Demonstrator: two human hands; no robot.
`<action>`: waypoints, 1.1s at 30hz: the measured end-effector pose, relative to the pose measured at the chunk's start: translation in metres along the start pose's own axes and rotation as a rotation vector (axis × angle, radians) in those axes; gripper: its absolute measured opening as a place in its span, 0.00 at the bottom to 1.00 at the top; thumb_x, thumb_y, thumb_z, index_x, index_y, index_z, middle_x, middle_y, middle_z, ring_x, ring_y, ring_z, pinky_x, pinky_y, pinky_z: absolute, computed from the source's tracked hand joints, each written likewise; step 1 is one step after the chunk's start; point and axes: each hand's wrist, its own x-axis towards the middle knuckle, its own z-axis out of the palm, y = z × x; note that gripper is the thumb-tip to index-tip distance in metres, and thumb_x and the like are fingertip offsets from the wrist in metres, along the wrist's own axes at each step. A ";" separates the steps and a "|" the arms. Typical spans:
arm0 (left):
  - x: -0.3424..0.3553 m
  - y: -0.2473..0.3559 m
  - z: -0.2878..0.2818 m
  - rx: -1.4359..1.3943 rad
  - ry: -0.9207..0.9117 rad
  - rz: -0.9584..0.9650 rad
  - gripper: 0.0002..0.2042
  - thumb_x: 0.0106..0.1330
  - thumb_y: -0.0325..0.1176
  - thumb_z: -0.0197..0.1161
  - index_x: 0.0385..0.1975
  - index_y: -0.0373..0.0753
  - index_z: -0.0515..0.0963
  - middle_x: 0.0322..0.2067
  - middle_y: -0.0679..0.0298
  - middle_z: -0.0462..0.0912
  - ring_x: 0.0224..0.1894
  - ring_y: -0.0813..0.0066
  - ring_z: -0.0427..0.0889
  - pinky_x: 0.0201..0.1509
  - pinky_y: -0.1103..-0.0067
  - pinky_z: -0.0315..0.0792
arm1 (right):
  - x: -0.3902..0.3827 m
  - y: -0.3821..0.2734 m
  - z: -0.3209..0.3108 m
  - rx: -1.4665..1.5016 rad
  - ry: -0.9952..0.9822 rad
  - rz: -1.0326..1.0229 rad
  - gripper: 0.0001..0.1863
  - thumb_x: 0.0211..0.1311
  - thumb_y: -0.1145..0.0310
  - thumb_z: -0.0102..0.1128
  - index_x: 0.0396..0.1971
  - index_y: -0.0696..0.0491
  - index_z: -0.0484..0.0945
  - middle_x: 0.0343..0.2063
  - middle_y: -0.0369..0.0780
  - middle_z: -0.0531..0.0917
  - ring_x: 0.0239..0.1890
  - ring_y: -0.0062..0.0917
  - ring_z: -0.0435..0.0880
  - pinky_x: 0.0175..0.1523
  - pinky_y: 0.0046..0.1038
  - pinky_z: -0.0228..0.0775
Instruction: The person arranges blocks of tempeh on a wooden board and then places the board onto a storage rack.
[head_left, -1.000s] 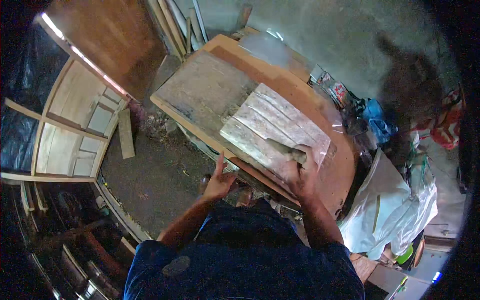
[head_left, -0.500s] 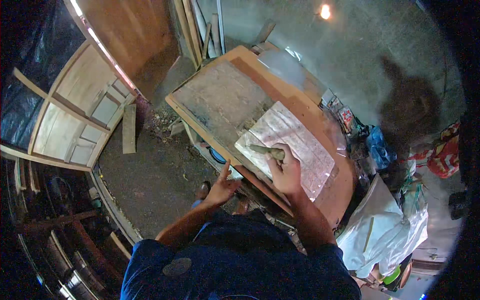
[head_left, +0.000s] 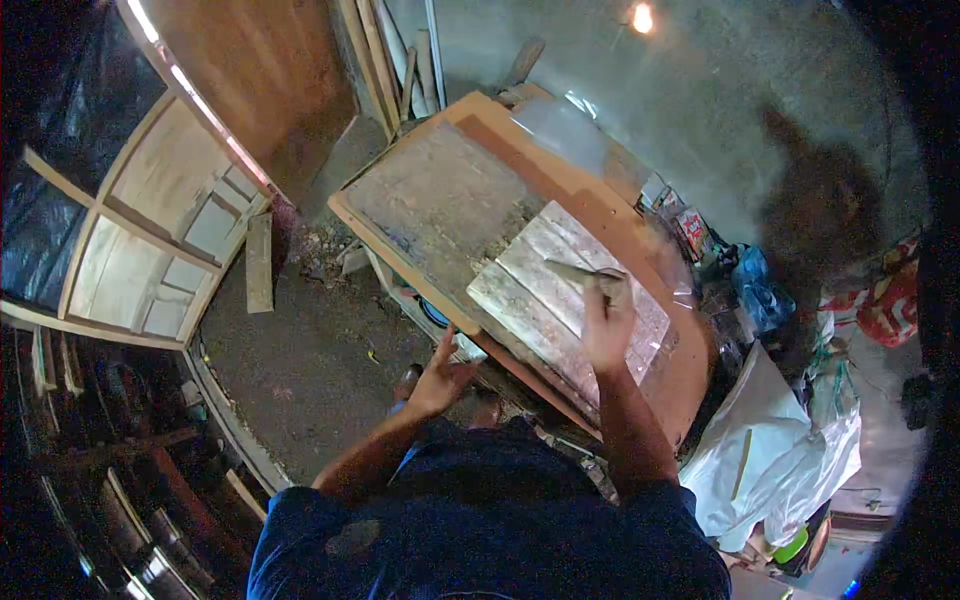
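Observation:
My right hand grips a long, tapered grey-green tool, its thin end pointing left over a pale, mottled sheet with creases or grooves across it. The sheet lies at the right of a worn grey-brown board, on an orange-brown tabletop. My left hand is open, with fingers apart and nothing in it, beside the table's front edge. Whether the tool touches the sheet I cannot tell.
Planks lean behind the table at a grey wall. White plastic sacks and blue bags crowd the right. A wooden frame panel stands left. A loose board lies near the dirt floor.
My right hand has gone up from the sheet's lower part, moved left, then back rightward and upward with the tool. My left hand stays open by the edge. The view has shifted slightly.

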 end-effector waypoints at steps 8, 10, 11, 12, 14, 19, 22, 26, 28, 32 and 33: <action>0.002 -0.017 0.003 0.089 -0.024 0.078 0.45 0.67 0.26 0.61 0.74 0.53 0.34 0.62 0.44 0.61 0.50 0.72 0.76 0.53 0.78 0.71 | -0.017 0.013 -0.049 0.052 0.066 0.048 0.08 0.66 0.69 0.59 0.39 0.56 0.72 0.28 0.34 0.78 0.31 0.16 0.72 0.37 0.21 0.66; 0.003 -0.028 0.004 0.172 0.030 0.083 0.45 0.67 0.28 0.62 0.74 0.53 0.35 0.61 0.47 0.63 0.49 0.73 0.77 0.53 0.78 0.71 | -0.024 0.030 -0.064 -0.151 -0.089 0.073 0.08 0.65 0.68 0.57 0.39 0.57 0.73 0.28 0.36 0.78 0.31 0.20 0.74 0.38 0.24 0.68; 0.005 -0.026 0.007 0.198 0.035 0.064 0.45 0.66 0.28 0.62 0.74 0.52 0.35 0.61 0.48 0.64 0.48 0.73 0.77 0.52 0.78 0.71 | -0.029 0.039 -0.069 -0.120 -0.036 0.087 0.08 0.64 0.69 0.57 0.39 0.57 0.73 0.28 0.38 0.79 0.31 0.22 0.75 0.39 0.25 0.69; 0.006 -0.024 0.012 0.225 0.039 0.045 0.45 0.66 0.29 0.62 0.74 0.52 0.36 0.60 0.50 0.65 0.48 0.73 0.77 0.52 0.78 0.71 | -0.034 0.046 -0.074 -0.090 0.018 0.099 0.08 0.64 0.70 0.57 0.39 0.57 0.73 0.28 0.39 0.79 0.31 0.24 0.75 0.39 0.26 0.70; 0.004 -0.020 0.015 0.218 0.024 -0.042 0.44 0.66 0.29 0.63 0.74 0.50 0.37 0.59 0.52 0.66 0.48 0.72 0.77 0.53 0.78 0.71 | -0.042 0.044 -0.087 0.045 0.121 0.094 0.07 0.64 0.72 0.56 0.40 0.56 0.73 0.28 0.39 0.79 0.32 0.24 0.75 0.39 0.27 0.70; 0.008 -0.019 0.022 0.101 0.013 0.046 0.45 0.66 0.28 0.63 0.74 0.50 0.37 0.57 0.50 0.68 0.49 0.72 0.78 0.54 0.77 0.72 | -0.057 0.023 -0.111 -0.013 0.104 0.338 0.04 0.66 0.73 0.56 0.38 0.56 0.73 0.29 0.36 0.78 0.31 0.21 0.74 0.39 0.26 0.69; 0.006 -0.017 0.028 0.240 0.039 0.034 0.45 0.65 0.26 0.63 0.74 0.50 0.37 0.59 0.45 0.67 0.52 0.71 0.77 0.55 0.77 0.71 | -0.065 0.032 -0.126 -0.120 0.070 0.175 0.05 0.66 0.73 0.57 0.39 0.56 0.73 0.30 0.37 0.78 0.32 0.21 0.74 0.40 0.24 0.69; 0.006 -0.010 0.036 0.141 0.031 -0.058 0.45 0.66 0.25 0.62 0.74 0.50 0.36 0.62 0.39 0.62 0.56 0.67 0.75 0.56 0.76 0.71 | -0.077 0.041 -0.132 -0.105 0.292 0.103 0.05 0.65 0.75 0.57 0.38 0.56 0.72 0.31 0.35 0.77 0.34 0.19 0.72 0.44 0.21 0.65; 0.005 -0.004 0.041 0.155 0.024 -0.028 0.45 0.66 0.26 0.62 0.74 0.48 0.36 0.63 0.39 0.60 0.58 0.63 0.73 0.57 0.74 0.71 | -0.079 0.039 -0.144 0.109 0.249 0.331 0.06 0.65 0.74 0.58 0.38 0.56 0.72 0.33 0.35 0.75 0.36 0.19 0.70 0.44 0.22 0.65; 0.007 -0.009 0.039 0.374 -0.038 0.131 0.44 0.66 0.28 0.62 0.73 0.43 0.35 0.66 0.41 0.56 0.61 0.57 0.70 0.58 0.72 0.72 | -0.091 0.040 -0.160 0.129 0.247 0.358 0.06 0.66 0.73 0.57 0.40 0.56 0.71 0.32 0.35 0.73 0.37 0.19 0.69 0.45 0.23 0.64; 0.009 -0.013 0.037 0.256 -0.037 0.067 0.44 0.66 0.28 0.62 0.73 0.42 0.35 0.66 0.42 0.55 0.62 0.57 0.68 0.59 0.71 0.72 | -0.095 0.040 -0.162 0.202 0.319 0.361 0.06 0.66 0.73 0.57 0.40 0.56 0.71 0.32 0.36 0.73 0.37 0.20 0.68 0.45 0.23 0.64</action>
